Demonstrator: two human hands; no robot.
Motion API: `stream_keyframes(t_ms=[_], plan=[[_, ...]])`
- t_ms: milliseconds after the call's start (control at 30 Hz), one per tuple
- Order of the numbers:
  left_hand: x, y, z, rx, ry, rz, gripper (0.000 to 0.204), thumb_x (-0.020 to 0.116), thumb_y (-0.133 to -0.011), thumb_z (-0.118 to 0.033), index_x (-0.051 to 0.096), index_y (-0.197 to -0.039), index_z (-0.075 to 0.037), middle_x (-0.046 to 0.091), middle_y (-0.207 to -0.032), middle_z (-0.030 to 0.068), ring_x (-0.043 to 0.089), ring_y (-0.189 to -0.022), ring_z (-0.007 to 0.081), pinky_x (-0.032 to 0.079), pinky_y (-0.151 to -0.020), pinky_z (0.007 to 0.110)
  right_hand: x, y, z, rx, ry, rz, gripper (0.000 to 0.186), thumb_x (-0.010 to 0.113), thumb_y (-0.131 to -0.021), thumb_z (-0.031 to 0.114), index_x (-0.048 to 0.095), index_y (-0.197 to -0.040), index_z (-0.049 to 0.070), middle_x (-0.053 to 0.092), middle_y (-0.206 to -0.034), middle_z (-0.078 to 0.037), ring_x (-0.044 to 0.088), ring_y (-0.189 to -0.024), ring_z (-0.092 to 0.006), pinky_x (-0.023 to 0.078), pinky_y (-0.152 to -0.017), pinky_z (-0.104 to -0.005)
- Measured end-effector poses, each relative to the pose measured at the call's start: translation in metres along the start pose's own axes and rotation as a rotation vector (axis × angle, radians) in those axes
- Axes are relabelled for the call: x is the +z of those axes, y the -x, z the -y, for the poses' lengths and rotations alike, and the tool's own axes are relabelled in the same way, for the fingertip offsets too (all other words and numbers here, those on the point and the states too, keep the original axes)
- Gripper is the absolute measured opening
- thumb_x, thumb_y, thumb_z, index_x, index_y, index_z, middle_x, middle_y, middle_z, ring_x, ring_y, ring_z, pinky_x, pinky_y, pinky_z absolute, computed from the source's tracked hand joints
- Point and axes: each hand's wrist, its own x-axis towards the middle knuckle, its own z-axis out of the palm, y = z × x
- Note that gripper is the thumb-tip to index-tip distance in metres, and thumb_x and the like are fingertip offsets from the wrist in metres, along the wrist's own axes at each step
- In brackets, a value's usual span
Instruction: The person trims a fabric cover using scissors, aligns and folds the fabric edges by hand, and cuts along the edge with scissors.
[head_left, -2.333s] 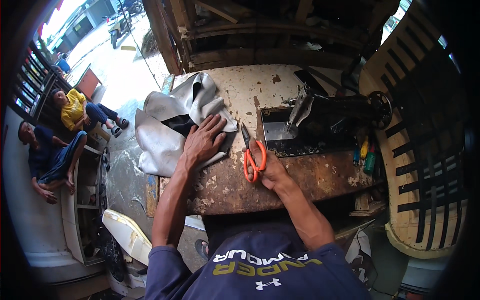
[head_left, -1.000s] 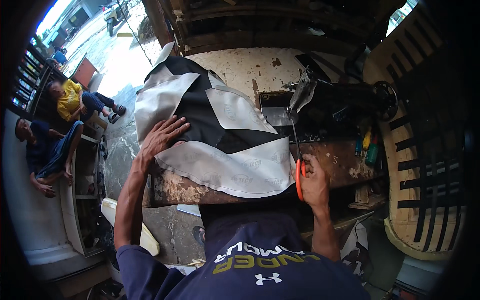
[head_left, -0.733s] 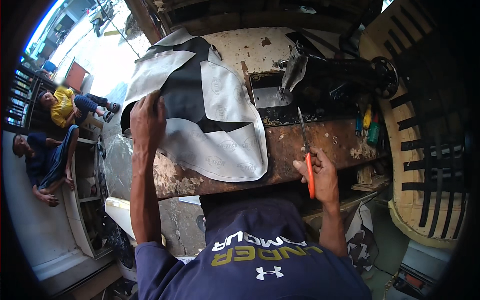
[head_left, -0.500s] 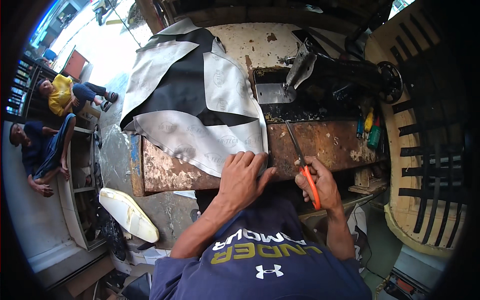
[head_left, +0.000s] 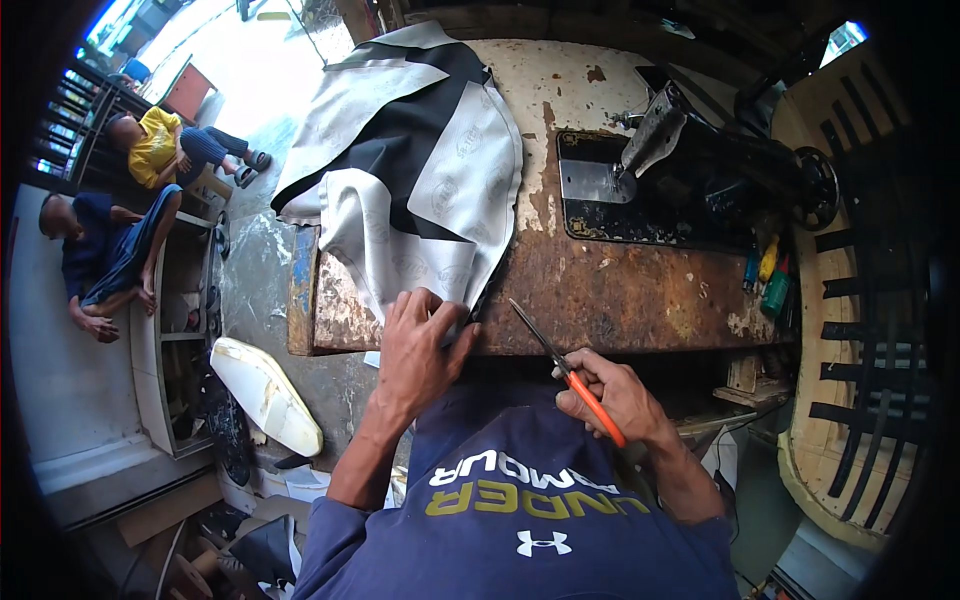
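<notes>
Grey-and-black vinyl sheet drapes over the rusty wooden worktable, its near edge pinned flat under the spread left hand, likely to steady it. At four o'clock from that hand, the right hand grips one pair of orange-handled scissors, blades seemingly closed. One black sewing machine stands behind.
</notes>
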Motion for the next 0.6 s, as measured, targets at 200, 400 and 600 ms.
stream_keyframes(t_ms=[200, 400, 600], plan=[[0.029, 0.014, -0.012, -0.113, 0.088, -0.133, 0.025, 0.082, -0.087, -0.016, 0.073, -0.110, -0.009, 0.059, -0.097, 0.0114, 0.057, -0.094, 0.0314, 0.044, -0.085, 0.045, 0.005, -0.009, 0.017, 0.058, 0.056, 0.076, 0.057, 0.083, -0.095, 0.046, 0.064, -0.124, 0.001, 0.065, -0.076, -0.004, 0.060, -0.070, -0.0112, 0.051, -0.067, -0.0307], [0.036, 0.014, -0.017, -0.144, 0.094, -0.228, 0.033, 0.082, -0.087, -0.018, 0.071, -0.118, -0.011, 0.058, -0.097, 0.0113, 0.058, -0.092, 0.0302, 0.044, -0.084, 0.045, -0.008, -0.021, 0.028, 0.170, 0.101, 0.101, 0.055, 0.080, -0.097, 0.048, 0.064, -0.125, 0.003, 0.064, -0.071, -0.003, 0.061, -0.060, -0.0097, 0.048, -0.058, -0.0298], [0.039, 0.006, -0.027, -0.224, 0.082, -0.273, 0.031, 0.083, -0.086, -0.017, 0.077, -0.116, -0.012, 0.058, -0.095, 0.0103, 0.057, -0.091, 0.0288, 0.043, -0.083, 0.044, -0.016, -0.032, 0.035, 0.174, 0.146, 0.147, 0.053, 0.079, -0.098, 0.050, 0.065, -0.122, 0.004, 0.061, -0.070, -0.002, 0.060, -0.061, -0.0095, 0.047, -0.058, -0.0304]])
